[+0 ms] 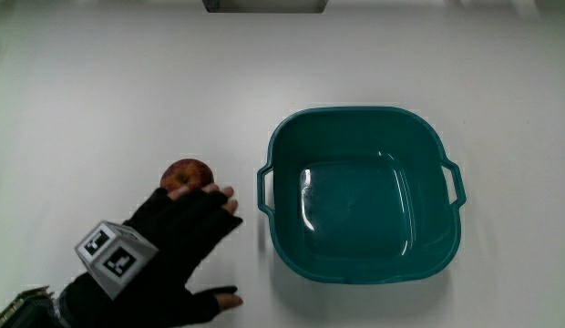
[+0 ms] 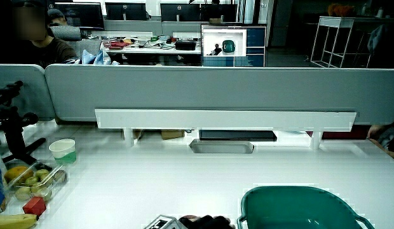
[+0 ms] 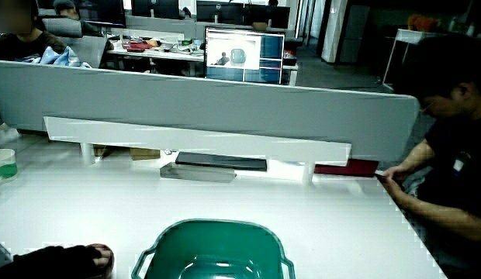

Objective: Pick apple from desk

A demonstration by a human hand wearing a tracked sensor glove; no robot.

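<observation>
A small red-brown apple (image 1: 187, 171) lies on the white table beside the teal basin (image 1: 355, 115). The hand (image 1: 178, 241), in a black glove with a patterned cube (image 1: 114, 256) on its back, lies flat just nearer to the person than the apple. Its fingers are spread and its fingertips (image 1: 223, 194) reach the apple's near edge. It holds nothing. In a side view the hand (image 3: 58, 261) shows beside the basin (image 3: 164, 239) with the apple (image 3: 103, 258) at its fingertips. Only the knuckles and the cube (image 2: 163, 223) show in a side view.
The basin (image 2: 298, 193) has two handles and nothing in it. At the table's edge in a side view stand a paper cup (image 2: 62, 150), a clear box of fruit (image 2: 33, 178), a banana (image 2: 13, 221) and a camera tripod (image 2: 13, 130). A grey partition (image 2: 203, 89) bounds the table.
</observation>
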